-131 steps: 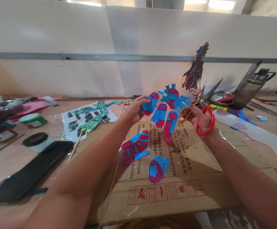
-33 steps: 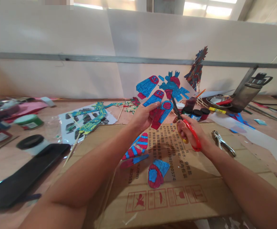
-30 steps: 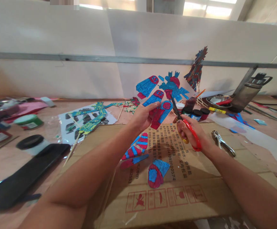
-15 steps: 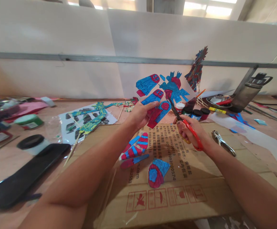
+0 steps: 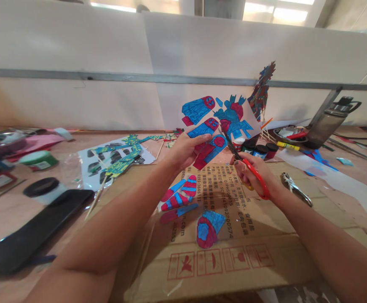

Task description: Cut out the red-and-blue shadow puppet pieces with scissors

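Note:
My left hand (image 5: 186,148) holds up a clear sheet painted with blue and red puppet pieces (image 5: 216,124), fingers closed on its lower left part. My right hand (image 5: 252,174) grips red-handled scissors (image 5: 245,164), whose dark blades point up and left into the sheet beside a red and blue limb piece. Cut-out pieces, a striped one (image 5: 180,194) and a rounded red and blue one (image 5: 207,222), lie on the cardboard (image 5: 234,248) below my hands.
Small paint jars (image 5: 255,148) stand behind the scissors. Metal pliers (image 5: 295,191) lie on the cardboard at right. A green and blue puppet sheet (image 5: 120,153), a green-lidded jar (image 5: 38,160), a black case (image 5: 28,235) and a metal bottle (image 5: 330,118) crowd the table.
Earlier the sheet lay lower and my right hand held the scissors apart from it. Since then the sheet was raised and the blades moved into it; over the last second it tilted slightly.

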The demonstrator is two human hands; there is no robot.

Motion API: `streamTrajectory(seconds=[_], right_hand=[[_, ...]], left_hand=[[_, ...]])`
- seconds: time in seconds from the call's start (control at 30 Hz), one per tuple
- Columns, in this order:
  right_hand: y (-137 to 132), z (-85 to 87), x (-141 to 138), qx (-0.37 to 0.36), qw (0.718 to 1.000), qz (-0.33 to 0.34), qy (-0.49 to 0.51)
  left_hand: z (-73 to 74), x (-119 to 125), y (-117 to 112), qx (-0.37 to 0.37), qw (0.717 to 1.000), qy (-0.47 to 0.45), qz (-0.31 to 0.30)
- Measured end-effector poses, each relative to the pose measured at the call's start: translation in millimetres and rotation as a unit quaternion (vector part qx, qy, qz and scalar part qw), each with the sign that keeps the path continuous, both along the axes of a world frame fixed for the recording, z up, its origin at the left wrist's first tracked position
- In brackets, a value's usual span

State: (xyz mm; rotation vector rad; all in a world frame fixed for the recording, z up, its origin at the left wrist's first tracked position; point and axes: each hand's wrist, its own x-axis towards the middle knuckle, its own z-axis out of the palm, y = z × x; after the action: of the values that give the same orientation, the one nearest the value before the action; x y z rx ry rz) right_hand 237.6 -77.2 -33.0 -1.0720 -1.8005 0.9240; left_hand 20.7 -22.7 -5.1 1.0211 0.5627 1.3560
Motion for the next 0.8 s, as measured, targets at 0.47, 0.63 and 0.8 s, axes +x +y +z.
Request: streamTrajectory(seconds=[0.47,0.63,0.8], right_hand=[[2.6,-6.3,0.9,0.013,0.999,-0.004,-0.029],[4.0,-6.9,3.3,0.022,0.999,0.008,-0.038],[0.4,-2.9,1.1,0.033,0.999,0.002,-0.040]], left_hand=[[-0.2,-2.1,0.8,-0.003,0.999,0.035,-0.001],[2.2,-2.9,-0.4,0.003,0.999,0.038,-0.011],[4.4,-6.2,0.3,0.006,0.999,0.036,-0.022]])
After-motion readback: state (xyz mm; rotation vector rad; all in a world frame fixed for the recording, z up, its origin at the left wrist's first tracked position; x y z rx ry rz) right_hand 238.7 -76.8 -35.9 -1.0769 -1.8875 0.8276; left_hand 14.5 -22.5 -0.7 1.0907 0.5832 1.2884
